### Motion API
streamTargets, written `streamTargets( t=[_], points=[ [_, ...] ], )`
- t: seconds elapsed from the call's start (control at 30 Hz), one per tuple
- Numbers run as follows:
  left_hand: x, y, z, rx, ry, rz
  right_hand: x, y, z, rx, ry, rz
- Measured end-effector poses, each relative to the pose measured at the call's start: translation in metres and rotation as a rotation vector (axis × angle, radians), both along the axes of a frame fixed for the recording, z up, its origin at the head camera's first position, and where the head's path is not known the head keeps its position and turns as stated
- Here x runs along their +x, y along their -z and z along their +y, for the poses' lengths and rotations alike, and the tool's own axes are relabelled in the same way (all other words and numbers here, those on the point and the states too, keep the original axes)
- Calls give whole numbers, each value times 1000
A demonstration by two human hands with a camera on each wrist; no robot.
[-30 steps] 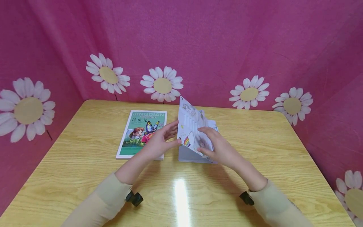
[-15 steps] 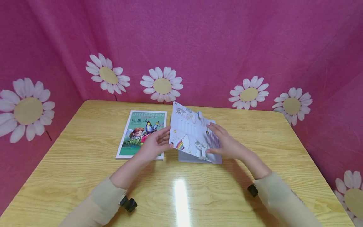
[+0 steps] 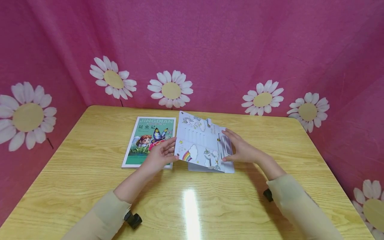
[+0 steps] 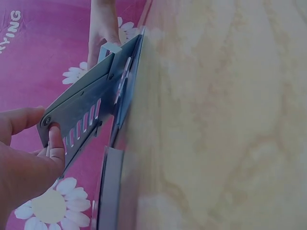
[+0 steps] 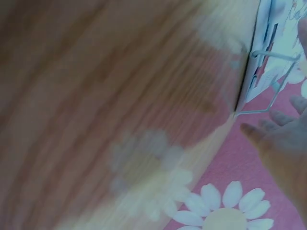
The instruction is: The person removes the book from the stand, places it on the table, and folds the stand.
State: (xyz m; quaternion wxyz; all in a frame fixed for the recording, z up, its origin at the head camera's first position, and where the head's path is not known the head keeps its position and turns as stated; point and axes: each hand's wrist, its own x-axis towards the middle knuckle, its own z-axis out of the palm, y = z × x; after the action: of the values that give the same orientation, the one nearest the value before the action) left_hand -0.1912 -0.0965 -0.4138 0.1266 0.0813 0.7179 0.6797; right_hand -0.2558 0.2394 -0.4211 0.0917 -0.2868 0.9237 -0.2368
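Observation:
A white folding book stand (image 3: pixel 196 143) printed with unicorns and a rainbow has its slotted panel tilted up over a flat base. My left hand (image 3: pixel 159 156) pinches the panel's left edge; in the left wrist view, the thumb and a finger lie on opposite faces of the stand (image 4: pixel 86 103) at its corner. At the right side is my right hand (image 3: pixel 246 151), fingers spread around the panel's edge. In the right wrist view, the right hand (image 5: pixel 283 146) is loosely extended near a wire support (image 5: pixel 285 79) on the stand; whether the fingertips touch the stand is hard to tell.
A green-covered book (image 3: pixel 142 133) with a butterfly picture lies flat just left of the stand. Both rest on a wooden table (image 3: pixel 264 136), whose back edge meets a pink curtain (image 3: pixel 210 50) with daisies. Light glares off the table's front.
The raised panel has swung left and lower, its printed face turning upward, with the left hand moving along. My right hand has shifted right, from the panel's face to its right edge.

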Motion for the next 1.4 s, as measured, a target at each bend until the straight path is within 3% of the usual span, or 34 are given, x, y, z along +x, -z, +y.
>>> streamTargets(
  t=[0.37, 0.97, 1.2, 1.4],
  points=[
    [2, 11, -3, 5, -39, -92, -13, 5, 6, -35, -41, -125],
    [1, 18, 4, 1, -76, -119, -19, 4, 12, 14, -29, -78],
    [-2, 23, 6, -16, -57, -129, -18, 2, 18, 34, -32, -58],
    [-3, 25, 8, -31, -3, -131, -16, 2, 23, 48, -14, -70]
  ],
)
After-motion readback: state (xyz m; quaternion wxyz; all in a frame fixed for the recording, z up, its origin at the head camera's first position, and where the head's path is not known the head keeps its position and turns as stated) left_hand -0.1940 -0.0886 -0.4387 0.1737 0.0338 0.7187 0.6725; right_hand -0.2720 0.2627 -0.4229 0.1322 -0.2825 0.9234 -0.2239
